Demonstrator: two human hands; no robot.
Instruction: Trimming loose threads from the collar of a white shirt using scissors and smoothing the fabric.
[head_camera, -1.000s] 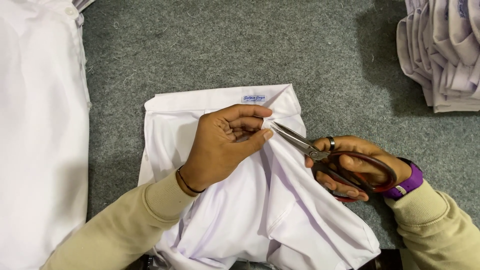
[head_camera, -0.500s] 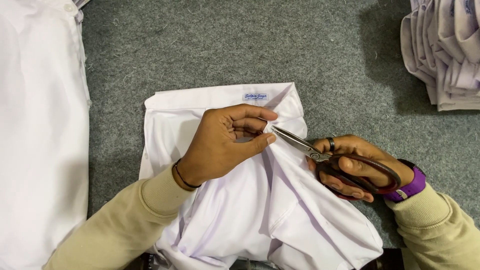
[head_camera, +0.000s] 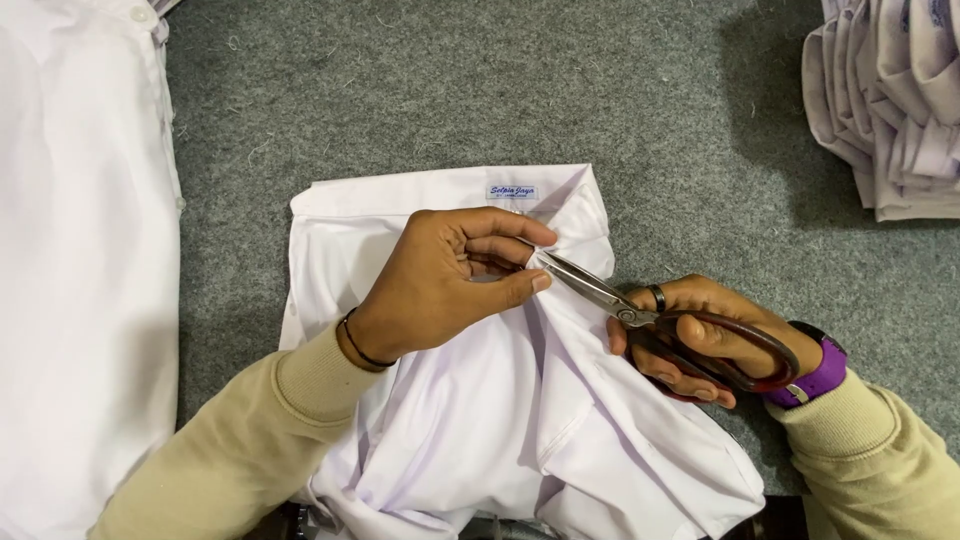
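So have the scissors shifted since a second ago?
Barely: the scissors stay at the same spot by the white shirt's collar label, tips at the left hand's fingertips.

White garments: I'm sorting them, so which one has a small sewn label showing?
The folded white shirt in the middle, under both hands; the left sheet of white cloth and right stack show none.

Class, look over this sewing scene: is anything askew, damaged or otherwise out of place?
Nothing looks damaged. The white shirt lies rumpled on the grey carpet, bunched where the left hand pinches it against the scissors in the right hand. Loose thread bits speckle the carpet.
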